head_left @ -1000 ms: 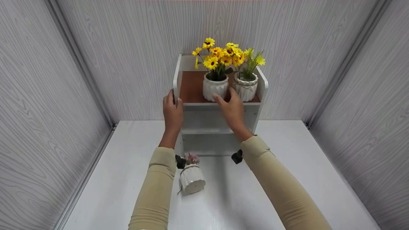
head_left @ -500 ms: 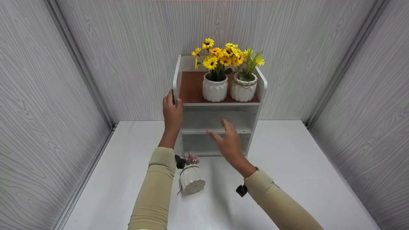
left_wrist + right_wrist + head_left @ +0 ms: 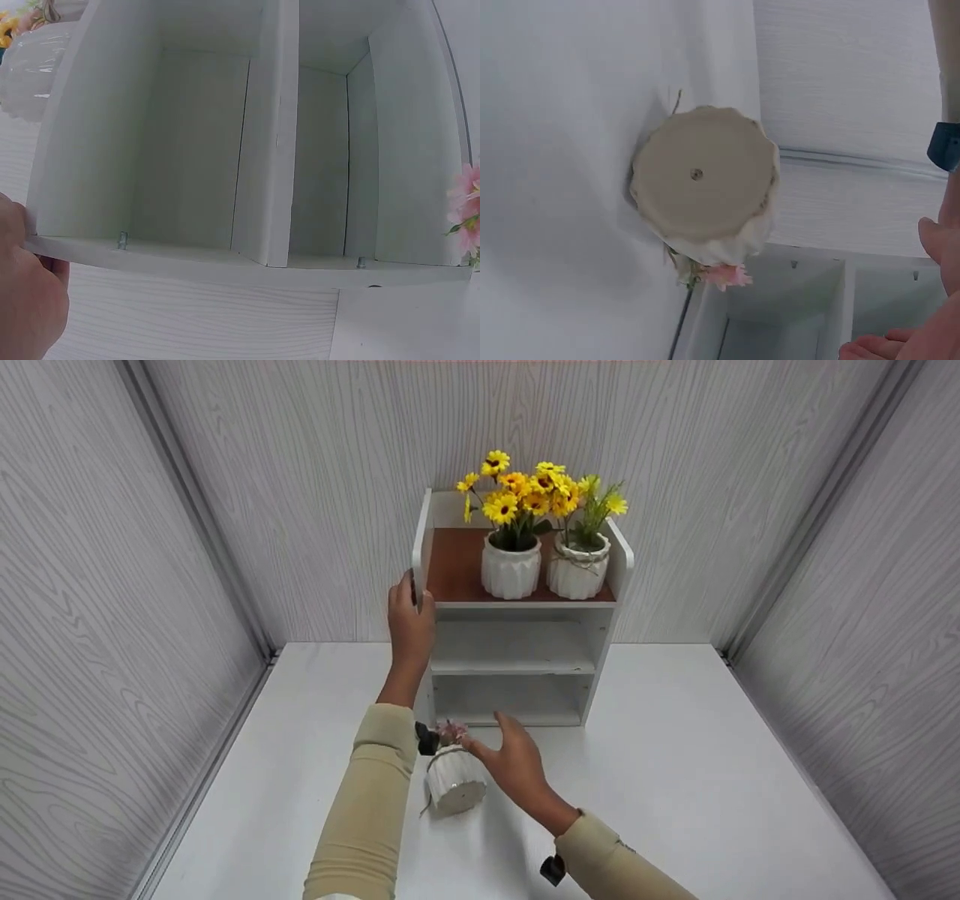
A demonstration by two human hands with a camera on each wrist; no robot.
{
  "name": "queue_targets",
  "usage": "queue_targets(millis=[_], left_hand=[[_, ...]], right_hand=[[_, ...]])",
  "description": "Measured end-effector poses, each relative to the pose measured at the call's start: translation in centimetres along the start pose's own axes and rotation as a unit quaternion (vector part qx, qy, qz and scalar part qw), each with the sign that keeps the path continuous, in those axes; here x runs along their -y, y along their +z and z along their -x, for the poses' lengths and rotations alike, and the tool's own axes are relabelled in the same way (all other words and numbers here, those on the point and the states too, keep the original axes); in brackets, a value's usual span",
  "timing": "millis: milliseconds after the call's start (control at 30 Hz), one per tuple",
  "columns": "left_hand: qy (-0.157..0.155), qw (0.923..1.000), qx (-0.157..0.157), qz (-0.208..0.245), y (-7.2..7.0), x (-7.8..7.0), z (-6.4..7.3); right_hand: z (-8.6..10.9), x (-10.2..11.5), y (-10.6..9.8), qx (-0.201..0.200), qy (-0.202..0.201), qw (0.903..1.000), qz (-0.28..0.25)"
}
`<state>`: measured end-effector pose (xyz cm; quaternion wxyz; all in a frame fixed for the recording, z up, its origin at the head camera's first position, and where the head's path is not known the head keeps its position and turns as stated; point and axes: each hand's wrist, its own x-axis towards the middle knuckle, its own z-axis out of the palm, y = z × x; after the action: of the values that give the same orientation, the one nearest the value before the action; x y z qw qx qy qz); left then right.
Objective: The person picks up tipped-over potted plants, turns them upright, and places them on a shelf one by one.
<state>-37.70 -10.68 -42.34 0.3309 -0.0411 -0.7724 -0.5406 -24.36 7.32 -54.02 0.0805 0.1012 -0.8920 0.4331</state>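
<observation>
My left hand (image 3: 410,624) grips the upper left side panel of a small white shelf unit (image 3: 517,668), thumb at the front and fingers on the outside. A white ribbed flowerpot (image 3: 454,780) with pink flowers lies on its side on the table before the shelf, base towards me. Just right of this pot is my right hand (image 3: 517,765), thumb and fingers spread and holding nothing. The right wrist view shows the pot's round base (image 3: 705,176) with a small hole and the pink flowers (image 3: 726,276) beyond it.
Two upright white pots stand on the brown top shelf: one with yellow flowers (image 3: 511,570) in the middle, a twine-tied pot (image 3: 577,574) at the right. The white table (image 3: 697,780) is bounded by grey wood-grain walls (image 3: 330,510).
My right hand has left the middle pot on the top shelf and come down towards me, beside the lying flowerpot. The left hand keeps its grip on the shelf unit.
</observation>
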Motion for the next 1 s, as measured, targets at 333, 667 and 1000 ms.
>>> queue_targets(millis=[333,667,1000], left_hand=[[-0.004,1.0,0.003,0.001,-0.2,0.1,0.1],[-0.004,1.0,0.005,-0.003,-0.2,-0.1,0.1],[-0.007,0.9999,0.007,-0.008,-0.2,0.0,0.0]], right_hand=[[1.9,-1.8,3.8,0.041,0.009,0.9989,0.019],[1.7,-2.8,5.9,0.052,0.037,0.9963,0.058],[1.6,-3.0,5.8,0.076,0.052,0.9937,0.064]])
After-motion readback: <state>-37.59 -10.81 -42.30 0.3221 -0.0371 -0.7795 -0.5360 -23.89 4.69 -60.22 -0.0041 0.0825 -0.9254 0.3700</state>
